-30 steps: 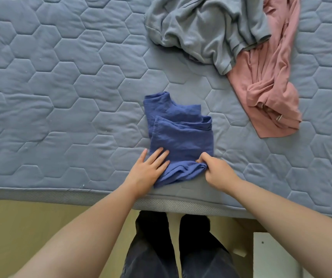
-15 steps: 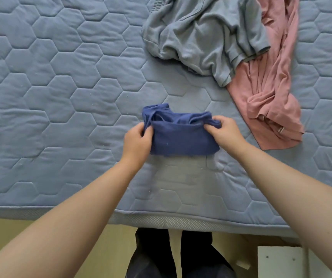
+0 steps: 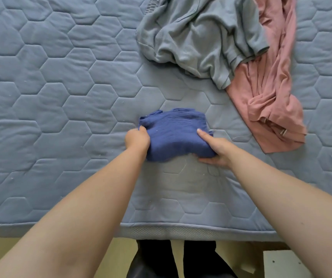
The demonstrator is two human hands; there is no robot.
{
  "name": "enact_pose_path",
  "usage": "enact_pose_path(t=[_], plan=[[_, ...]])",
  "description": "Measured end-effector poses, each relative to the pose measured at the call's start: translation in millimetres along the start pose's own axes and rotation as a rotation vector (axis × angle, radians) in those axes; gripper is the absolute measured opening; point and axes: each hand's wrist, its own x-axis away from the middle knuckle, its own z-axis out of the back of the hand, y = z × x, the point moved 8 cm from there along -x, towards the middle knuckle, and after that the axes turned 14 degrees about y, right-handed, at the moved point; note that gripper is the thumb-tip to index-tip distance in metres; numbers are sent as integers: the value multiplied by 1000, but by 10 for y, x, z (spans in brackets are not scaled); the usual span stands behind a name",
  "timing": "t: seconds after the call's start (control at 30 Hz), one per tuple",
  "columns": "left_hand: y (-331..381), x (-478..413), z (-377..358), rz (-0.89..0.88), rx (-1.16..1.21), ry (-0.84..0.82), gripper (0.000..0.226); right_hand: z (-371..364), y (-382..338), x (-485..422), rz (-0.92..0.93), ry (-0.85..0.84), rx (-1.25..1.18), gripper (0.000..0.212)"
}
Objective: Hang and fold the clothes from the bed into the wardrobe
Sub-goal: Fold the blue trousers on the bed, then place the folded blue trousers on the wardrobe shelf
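Blue-grey quilted mattress cover w/ hexagon stitching (image 3: pixel 50 87) fills most of view, near edge running across at 6 o'clock. Crumpled grey knit garment (image 3: pixel 197 37) at 1 o'clock, its lower edge overlapping a rumpled dusty-pink garment (image 3: pixel 267 97) at 2-3 o'clock; both lie loose on the cover, unfolded. Task item: folded dark-blue woven garment (image 3: pixel 173 135), compact bundle approx centre frame, well apart from the mattress edge, near but not touching the pink one. Near side of bundle looks raised, shadow under it; far side, can't tell if it's off the cover. Left hand (image 3: pixel 137 138) at bundle's 9 o'clock side, fingers curled round that edge, gripping. Right hand (image 3: pixel 215 149) at its 4 o'clock corner, thumb on top, fingers underneath, gripping too.
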Motion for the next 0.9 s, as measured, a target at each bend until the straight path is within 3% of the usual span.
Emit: enact_pose_path(t=[0.1,0.2,0.37,0.5,0.63,0.9], plan=[[-43,177,95,61,58,-28,46,48,33,151,-28,-56,-149,30],[-25,492,196,269,335,-126,45,162,-170,484,-38,-127,-290,24],[503,1400,339,497,596,-569,43,731,-682,1241,139,-184,-433,18],[1268,2148,613,343,730,-827,72,1518,-982,1989,275,-149,-624,21],[1810,3037,904,212,761,-1019,54,2328,-1037,2817,476,-15,-644,16],[1959,5034,1193,-56,453,-1483,81,3458,-49,4493,691,354,-865,17]])
